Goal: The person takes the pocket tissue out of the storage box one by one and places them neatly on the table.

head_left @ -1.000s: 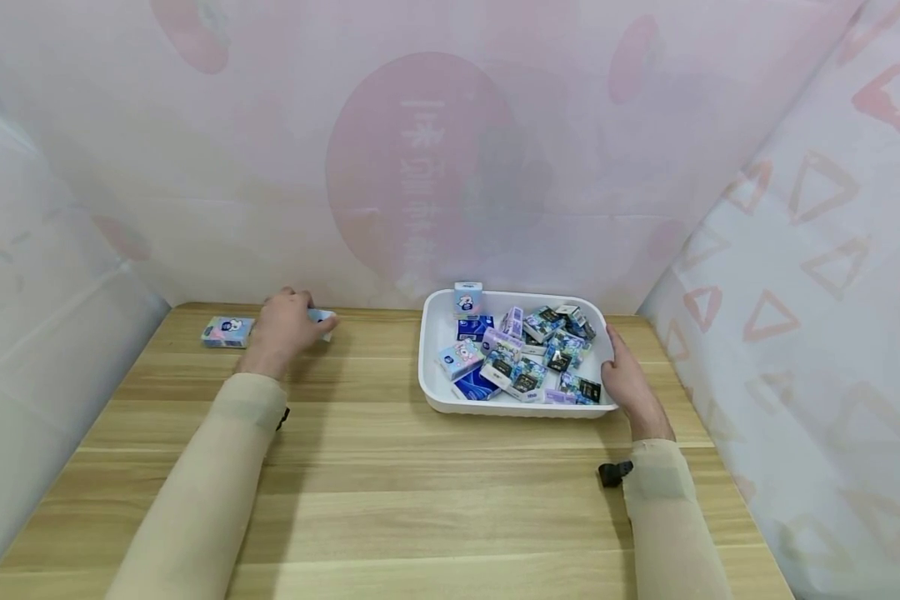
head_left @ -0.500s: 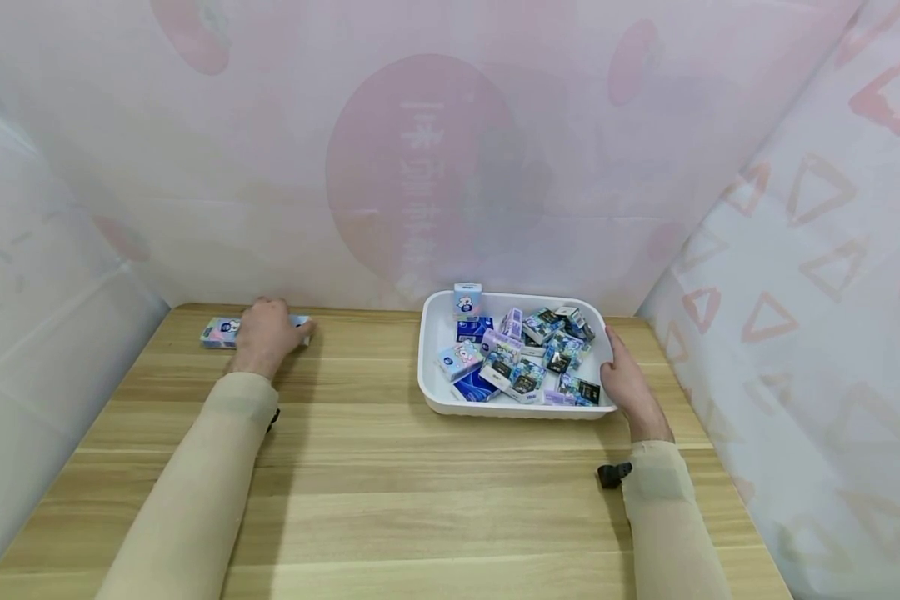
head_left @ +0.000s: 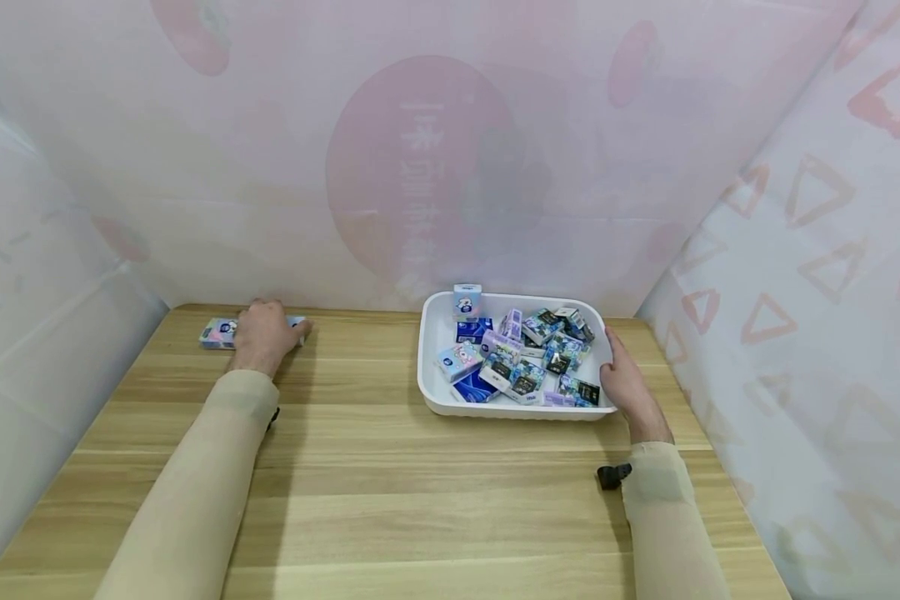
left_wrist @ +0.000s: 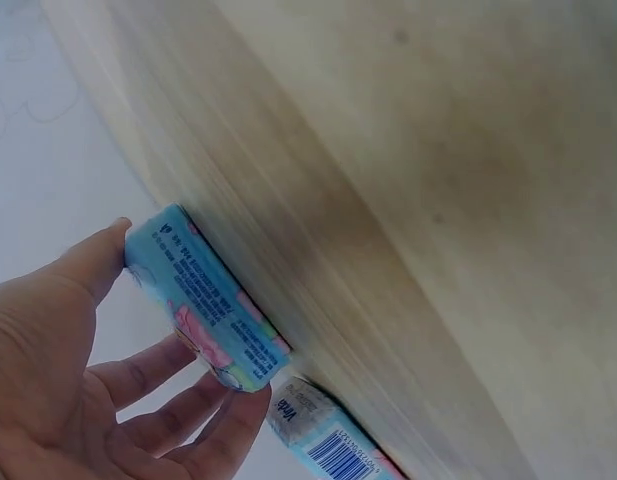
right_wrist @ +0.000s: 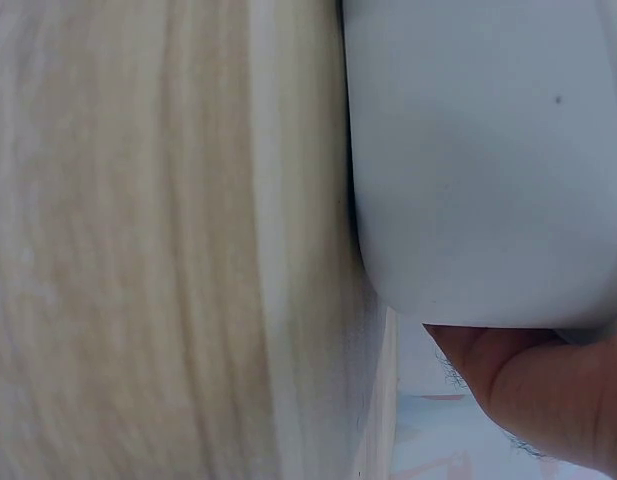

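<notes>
My left hand [head_left: 261,335] pinches a light-blue and pink pocket tissue pack [left_wrist: 208,300] between thumb and fingers at the table's back left. In the head view most of this pack is hidden behind the hand. A second tissue pack [head_left: 217,333] lies on the table just left of it, partly covered, its barcode end showing in the left wrist view. My right hand [head_left: 630,387] rests against the outer right end of a white tray [head_left: 517,412], fingers stretched along the wall. In the right wrist view the thumb [right_wrist: 488,365] touches the tray's end below the rim.
Several tissue packs [head_left: 527,380], blue, purple and dark floral, lie jumbled in the tray. One light-blue pack [head_left: 467,302] stands upright at its back left corner. Printed sheets [head_left: 285,167] hang behind the wooden table [head_left: 420,492] and along both sides.
My left hand has slid left with its tissue pack, up to the other pack, then nearly stopped. The right hand and tray have stayed in place.
</notes>
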Demonstrator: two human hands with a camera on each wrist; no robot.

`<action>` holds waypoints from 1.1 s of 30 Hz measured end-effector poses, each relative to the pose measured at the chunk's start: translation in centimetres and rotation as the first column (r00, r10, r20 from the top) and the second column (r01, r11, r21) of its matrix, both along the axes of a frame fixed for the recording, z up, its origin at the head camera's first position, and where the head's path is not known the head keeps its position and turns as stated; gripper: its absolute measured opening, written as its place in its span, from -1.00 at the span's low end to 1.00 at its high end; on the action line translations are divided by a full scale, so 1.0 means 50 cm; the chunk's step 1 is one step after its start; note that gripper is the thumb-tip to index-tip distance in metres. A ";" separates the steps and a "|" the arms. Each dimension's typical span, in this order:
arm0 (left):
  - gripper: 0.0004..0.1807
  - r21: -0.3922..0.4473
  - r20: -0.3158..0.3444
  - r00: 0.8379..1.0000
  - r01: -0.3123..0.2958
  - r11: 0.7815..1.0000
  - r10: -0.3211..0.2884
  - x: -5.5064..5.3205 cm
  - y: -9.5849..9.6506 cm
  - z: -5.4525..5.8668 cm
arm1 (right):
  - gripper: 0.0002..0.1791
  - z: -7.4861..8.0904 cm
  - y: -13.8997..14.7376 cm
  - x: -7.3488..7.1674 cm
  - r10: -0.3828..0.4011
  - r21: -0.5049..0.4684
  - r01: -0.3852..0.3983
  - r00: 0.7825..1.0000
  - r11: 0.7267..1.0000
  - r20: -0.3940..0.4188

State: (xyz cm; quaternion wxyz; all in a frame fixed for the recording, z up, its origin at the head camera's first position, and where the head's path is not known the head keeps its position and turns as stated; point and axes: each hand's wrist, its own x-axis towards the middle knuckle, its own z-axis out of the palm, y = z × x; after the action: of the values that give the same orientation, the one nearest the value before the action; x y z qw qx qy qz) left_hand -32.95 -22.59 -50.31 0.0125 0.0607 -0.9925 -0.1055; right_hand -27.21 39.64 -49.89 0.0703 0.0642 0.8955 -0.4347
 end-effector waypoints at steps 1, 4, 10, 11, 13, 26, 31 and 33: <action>-0.16 -0.005 0.000 1.000 -0.001 1.000 0.001 -0.001 -0.001 0.000 | -0.07 0.000 0.000 0.000 0.000 0.001 0.000 1.000 1.000 0.000; -0.17 -0.014 0.003 1.000 -0.002 1.000 0.002 -0.002 -0.002 0.001 | -0.07 0.001 -0.001 0.000 0.002 0.003 -0.002 1.000 1.000 -0.001; -0.20 -0.026 -0.010 1.000 0.015 1.000 -0.015 -0.001 -0.002 0.009 | -0.07 0.001 -0.002 0.000 0.003 0.004 -0.003 1.000 1.000 -0.005; -0.20 -0.026 -0.012 1.000 0.017 1.000 -0.017 0.000 -0.001 0.012 | -0.07 0.001 -0.002 0.000 0.003 0.003 -0.003 1.000 1.000 -0.004; -0.22 -0.018 -0.012 1.000 0.016 1.000 -0.017 0.003 0.003 0.017 | -0.07 0.001 -0.002 0.000 0.002 0.007 -0.002 1.000 1.000 -0.005; -0.30 0.065 -0.101 0.988 0.120 0.991 -0.113 0.030 0.092 0.062 | -0.07 -0.006 -0.003 -0.001 -0.001 -0.049 -0.001 1.000 0.999 -0.030; -0.34 0.104 -0.113 0.983 0.156 0.982 -0.144 0.037 0.140 0.075 | -0.07 -0.003 -0.003 -0.001 0.001 -0.045 -0.002 1.000 0.999 -0.022; -0.34 0.096 -0.119 0.981 0.166 0.981 -0.154 0.042 0.159 0.080 | -0.07 -0.001 -0.003 0.000 0.002 -0.040 -0.003 1.000 0.999 -0.019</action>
State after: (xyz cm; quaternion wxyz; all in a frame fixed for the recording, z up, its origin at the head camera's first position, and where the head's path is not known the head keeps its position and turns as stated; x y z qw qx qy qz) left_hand -30.86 -14.62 -46.30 0.0560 -0.0248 -0.9850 -0.1616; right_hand -27.23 39.49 -49.95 0.0635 0.0574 0.8873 -0.4533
